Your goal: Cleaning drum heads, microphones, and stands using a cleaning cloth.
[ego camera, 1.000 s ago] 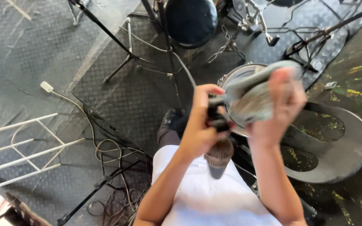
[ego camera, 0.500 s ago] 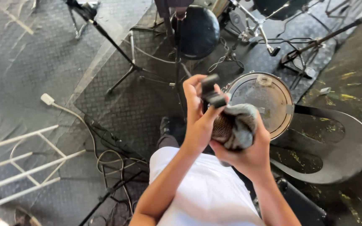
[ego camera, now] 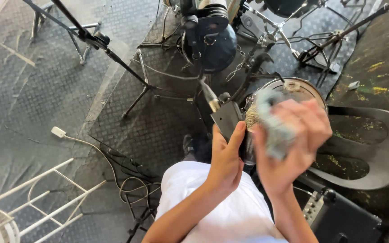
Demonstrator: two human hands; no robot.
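My left hand (ego camera: 224, 158) grips a microphone (ego camera: 248, 121) by its dark clip and body, with the mesh head turned to the right. My right hand (ego camera: 293, 137) presses a pale grey-green cloth (ego camera: 271, 123) against the mesh head; the cloth is blurred with motion. Both hands are held out over my lap, above my white shirt (ego camera: 221, 211). Behind the hands lies a snare drum (ego camera: 300, 90), partly hidden by them.
A dark bass drum (ego camera: 212, 42) and several black stands (ego camera: 127, 67) fill the far side on a ridged black mat. Cables (ego camera: 122, 175) and a white plug (ego camera: 58, 132) trail left. A white metal rack (ego camera: 37, 198) is lower left, an amplifier (ego camera: 338, 216) lower right, a grey chair seat (ego camera: 374, 148) right.
The view has tilted down. My right hand has shifted with the cloth from around the microphone's lower part up onto its mesh head. My left hand keeps its grip.
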